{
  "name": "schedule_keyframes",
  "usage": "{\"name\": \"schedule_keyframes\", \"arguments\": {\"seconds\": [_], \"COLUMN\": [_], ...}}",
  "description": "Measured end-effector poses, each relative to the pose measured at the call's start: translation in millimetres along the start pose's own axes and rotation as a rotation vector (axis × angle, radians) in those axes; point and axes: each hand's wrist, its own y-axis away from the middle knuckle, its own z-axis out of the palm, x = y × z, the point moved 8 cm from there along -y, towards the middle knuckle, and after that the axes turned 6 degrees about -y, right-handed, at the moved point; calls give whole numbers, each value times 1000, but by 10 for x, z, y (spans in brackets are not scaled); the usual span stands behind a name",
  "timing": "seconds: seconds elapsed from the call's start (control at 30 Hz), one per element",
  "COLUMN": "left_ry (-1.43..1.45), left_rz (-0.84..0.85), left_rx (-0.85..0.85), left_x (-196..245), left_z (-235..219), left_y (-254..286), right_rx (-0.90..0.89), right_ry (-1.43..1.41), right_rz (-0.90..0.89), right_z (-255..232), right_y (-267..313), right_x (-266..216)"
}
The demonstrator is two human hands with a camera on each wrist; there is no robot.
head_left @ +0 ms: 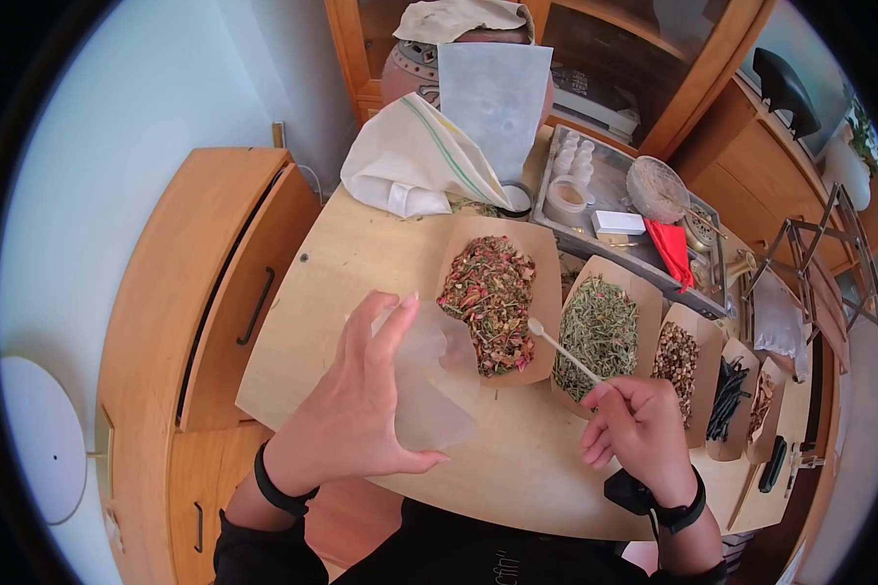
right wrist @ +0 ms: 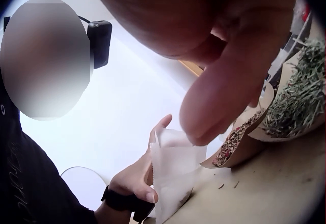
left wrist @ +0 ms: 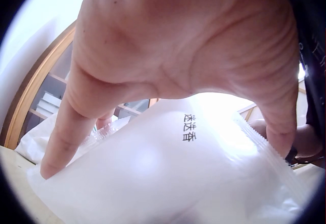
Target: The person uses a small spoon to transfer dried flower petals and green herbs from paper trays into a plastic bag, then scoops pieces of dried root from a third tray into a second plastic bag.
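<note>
The left hand (head_left: 359, 395) spreads thumb and fingers into a wide C at the two sides of a translucent bag (head_left: 439, 395), which sits on the left near part of the table (head_left: 356, 244), close to the reddish petal mix (head_left: 490, 302). Judging by this wide span, the hand is there to keep the soft bag upright and its sides apart rather than to squeeze it; how much weight it bears cannot be told.

The right hand (head_left: 642, 429) pinches a slim pale spoon (head_left: 570, 354) between thumb and fingers, its small bowl pointing left and away, above the trays. That grip near the handle's end seems meant for reach and light control.

To the right of the petals lie the green herb (head_left: 600, 322), brown chopped pieces (head_left: 677, 361) and dark sticks (head_left: 728, 400), each in its own paper tray. At the far side are a striped white cloth (head_left: 410, 156) and a grey tray (head_left: 619, 249) of small vessels. In the right wrist view, the right hand's own fingers block part of the bag's top.
</note>
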Motion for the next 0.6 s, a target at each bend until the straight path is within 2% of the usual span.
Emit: {"name": "schedule_keyframes", "arguments": {"seconds": [0.1, 0.17, 0.2, 0.27, 0.37, 0.6], "left_ry": [-26, -13, -14, -22, -33, -44], "left_rz": [14, 11, 11, 2, -1, -15], "left_rx": [6, 5, 4, -3, -3, -2], "left_x": [11, 13, 13, -2, 4, -7], "left_z": [-3, -3, 0, 7, -4, -11], "left_y": [-5, -9, -8, -7, -3, -12], "right_rx": [-92, -191, -191, -277, -303, -289], "right_ry": [-29, -232, -233, -407, -505, -534], "right_rz": [72, 175, 174, 229, 258, 251], "right_z": [79, 200, 199, 262, 249, 152], "right_y": [-111, -187, -229, -277, -287, -243], "right_x": [114, 213, 252, 336, 391, 418]}}
